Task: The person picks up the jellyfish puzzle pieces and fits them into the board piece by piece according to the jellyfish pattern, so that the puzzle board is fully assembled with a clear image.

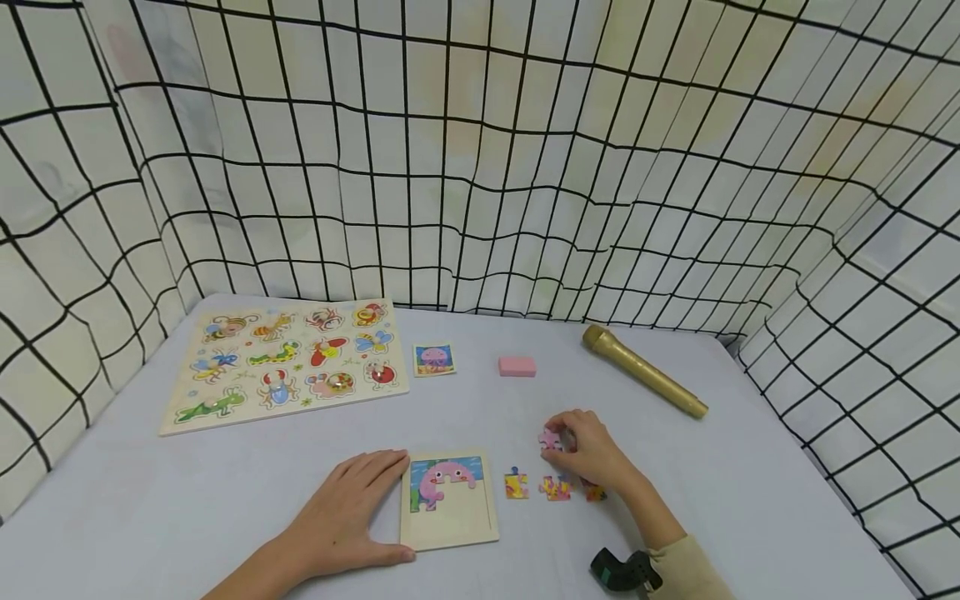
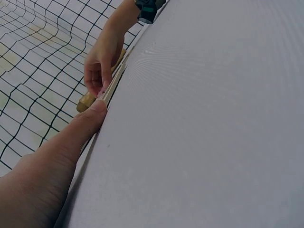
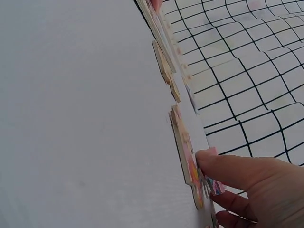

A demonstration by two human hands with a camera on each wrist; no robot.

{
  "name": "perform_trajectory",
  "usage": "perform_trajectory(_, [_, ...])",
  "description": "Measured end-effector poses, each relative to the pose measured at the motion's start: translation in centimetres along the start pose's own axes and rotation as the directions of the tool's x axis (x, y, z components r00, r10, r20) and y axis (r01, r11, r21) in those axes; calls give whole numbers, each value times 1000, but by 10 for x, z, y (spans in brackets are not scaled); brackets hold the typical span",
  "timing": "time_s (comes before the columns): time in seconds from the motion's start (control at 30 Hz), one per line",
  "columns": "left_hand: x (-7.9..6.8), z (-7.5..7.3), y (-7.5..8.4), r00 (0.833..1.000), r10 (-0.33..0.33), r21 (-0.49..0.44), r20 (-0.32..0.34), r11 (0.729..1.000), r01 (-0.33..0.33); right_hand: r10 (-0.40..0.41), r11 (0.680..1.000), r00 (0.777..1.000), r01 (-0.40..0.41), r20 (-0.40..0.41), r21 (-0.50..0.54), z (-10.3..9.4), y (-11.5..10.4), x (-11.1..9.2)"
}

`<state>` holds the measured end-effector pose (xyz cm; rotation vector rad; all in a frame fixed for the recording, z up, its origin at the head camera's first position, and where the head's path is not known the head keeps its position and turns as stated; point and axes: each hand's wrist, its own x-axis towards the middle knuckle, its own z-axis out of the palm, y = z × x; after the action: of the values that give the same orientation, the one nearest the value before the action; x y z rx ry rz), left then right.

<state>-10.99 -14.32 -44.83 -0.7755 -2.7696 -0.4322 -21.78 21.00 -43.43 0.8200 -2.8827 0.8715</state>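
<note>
The right hand (image 1: 588, 446) pinches a pink puzzle piece (image 1: 551, 439) between thumb and fingertips, the gap between them narrow; the right wrist view shows blue on the piece too. Three loose pieces lie on the table (image 1: 300, 467) on the near side of that hand: a yellow piece (image 1: 516, 484) farthest to its left, a red and yellow piece (image 1: 556, 488) just below the fingers, and an orange piece (image 1: 595, 492) partly hidden beneath the wrist.

The wooden tray (image 1: 468, 523) sits left of the right hand, past the yellow piece, and directly right of the left hand (image 1: 345, 517). Joined pieces (image 1: 447, 479) fill its far part with a pink creature against blue; the near part is bare wood.

The left hand is spread wide, palm down, fingers extended to the tray's far left corner and thumb stretched to its near left corner, touching the edge. The right forearm comes in from the near right, the hand angled leftward with its fingers bent downward. Whether the held piece touches the table, I cannot tell.
</note>
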Motion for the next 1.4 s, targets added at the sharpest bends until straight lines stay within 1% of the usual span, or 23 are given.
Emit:
perform_trajectory(0.13, [0,0,-1,1000,-1,0,4,1000,1,-28,996,1000,28,-2,80,1,-3,1])
perform_trajectory(0.23, [0,1,-1,1000,-3,-1,6,1000,3,-35,991,999,36,-16,133,1,-6,2])
perform_trajectory(0.4, [0,1,-1,1000,-8,-8,9,1000,8,-13,988,999,19,-37,152,0,-10,2])
perform_trajectory(0.53, [1,1,-1,1000,-13,-11,19,1000,13,2,986,999,5,-38,169,0,-12,2])
perform_trajectory(0.63, [1,1,0,999,-18,-13,27,1000,18,7,980,1000,-1,-30,199,1,-16,2])
perform_trajectory(0.8, [1,2,0,1000,-18,-10,19,1000,18,-29,972,1000,30,-9,234,1,-29,4])
perform_trajectory(1.0, [1,2,-1,1000,-9,-9,5,1000,9,-78,968,997,72,17,240,4,-44,7])
perform_trajectory(1.3, [1,2,-1,1000,-17,-13,19,1000,17,-153,958,987,139,39,251,15,-53,13])
perform_trajectory(1.4, [1,2,-1,1000,-16,-15,20,1000,17,-164,954,985,142,62,265,19,-58,16])
